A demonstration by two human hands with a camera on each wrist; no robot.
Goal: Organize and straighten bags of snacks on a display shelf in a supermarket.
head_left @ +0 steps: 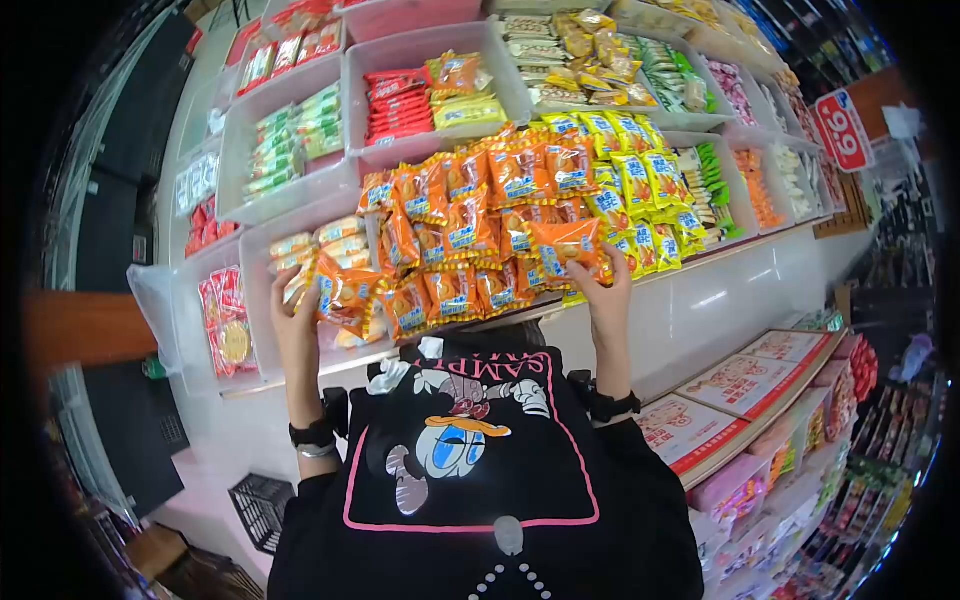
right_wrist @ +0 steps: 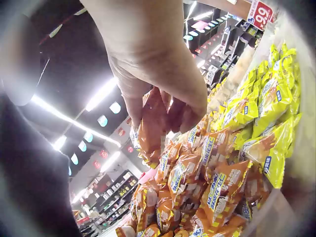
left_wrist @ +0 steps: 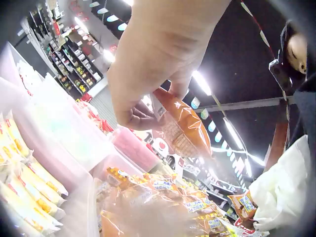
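In the head view my left hand (head_left: 296,312) pinches an orange snack packet (head_left: 346,296) at its left edge, at the near left of a heap of similar orange packets (head_left: 466,222). The left wrist view shows that packet (left_wrist: 183,129) hanging between thumb and fingers, above the heap. My right hand (head_left: 606,296) grips another orange packet (head_left: 566,246) by its right end, over the heap's right side. From the right wrist, this packet (right_wrist: 152,129) appears between thumb and curled fingers, with more orange packets (right_wrist: 217,192) below. Yellow packets (head_left: 636,180) lie just right of the heap.
Clear plastic bins (head_left: 290,215) of wrapped snacks line the left and back of the display. A red price sign (head_left: 843,130) stands at the right. Boxes (head_left: 745,385) sit on a lower shelf at right, and a black basket (head_left: 258,510) is on the floor.
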